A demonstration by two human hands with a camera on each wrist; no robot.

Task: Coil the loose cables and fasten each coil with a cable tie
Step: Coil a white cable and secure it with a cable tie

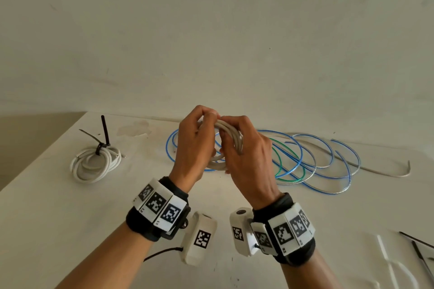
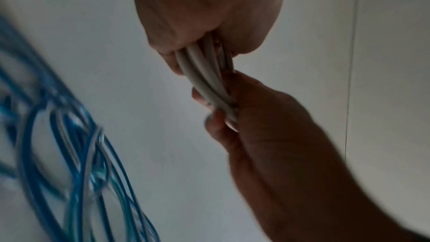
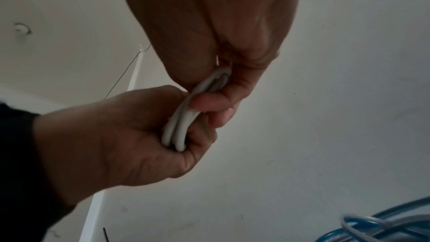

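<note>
Above the table's middle, both hands hold a small coil of pale grey cable (image 1: pixel 231 132) upright. My left hand (image 1: pixel 206 122) pinches the top of the coil between thumb and fingers. My right hand (image 1: pixel 234 145) grips the coil's right side with curled fingers. In the left wrist view the bundled strands (image 2: pixel 204 76) run from my left hand down into my right hand (image 2: pixel 267 126). In the right wrist view the same strands (image 3: pixel 184 117) pass between the two fists. No tie shows on this coil.
A white coil (image 1: pixel 96 162) bound with black cable ties lies at the left. Loose blue and green cables (image 1: pixel 305 159) sprawl behind the hands, and a loose grey cable (image 1: pixel 387 169) trails right. Black cable ties (image 1: pixel 420 253) lie at the near right edge.
</note>
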